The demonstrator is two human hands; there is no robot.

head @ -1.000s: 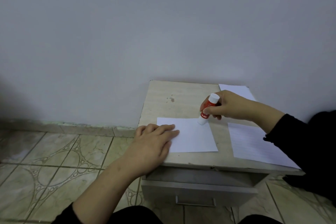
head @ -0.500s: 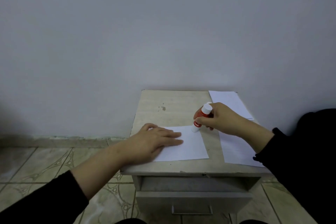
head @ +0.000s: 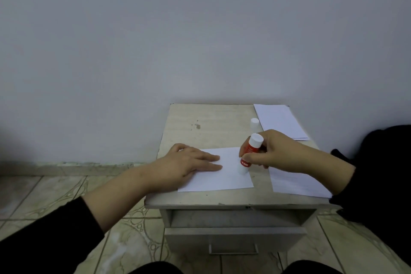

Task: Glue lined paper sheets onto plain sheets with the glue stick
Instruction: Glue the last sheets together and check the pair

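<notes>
Nearest, an open compartment [head: 233, 218] sits under the table [head: 200, 198] top; no contents can be made out inside, and a drawer [head: 233, 240] with a handle lies below it. On the table, the left hand [head: 189, 162] rests flat, fingers straight, on the left part of a plain sheet [head: 222, 179]. The right hand [head: 273, 151] has its grip closed around a red and white glue stick [head: 249, 153], tilted, its lower end touching the sheet's right part. A lined sheet [head: 295, 184] lies just right of it. Farther, a white cap [head: 254, 124] stands beside a paper stack [head: 280, 120] at the far right.
</notes>
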